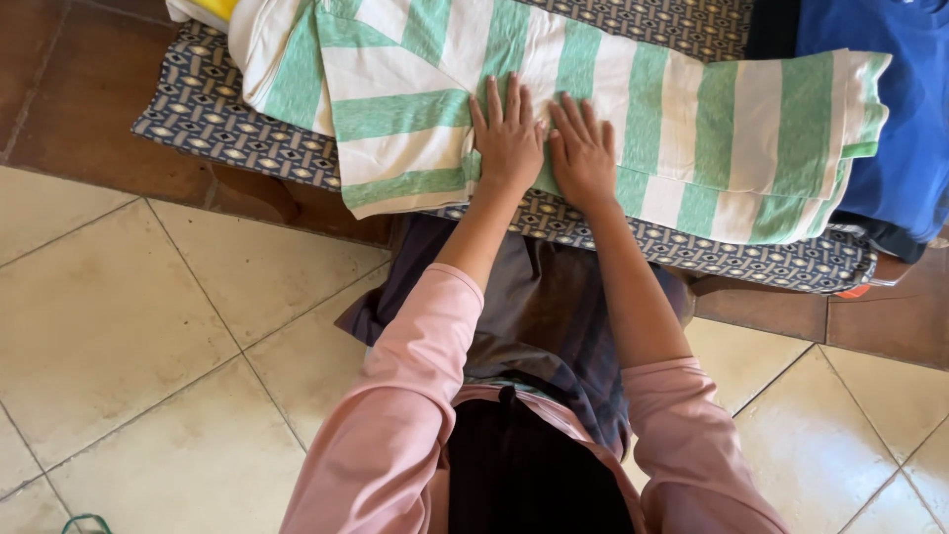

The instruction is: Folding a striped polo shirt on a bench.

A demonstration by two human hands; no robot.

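Left hand [508, 138] and right hand [581, 150] flat, fingers spread, side by side on folded green-striped cloth [692, 129]; patterned mat [208, 109] beneath, blue garment [890, 109] probably touching cloth.

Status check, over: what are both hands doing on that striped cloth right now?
Left hand and right hand open, flat, side by side. Both press on the folded green-and-white striped cloth. Blue garment lies at its right end, over.
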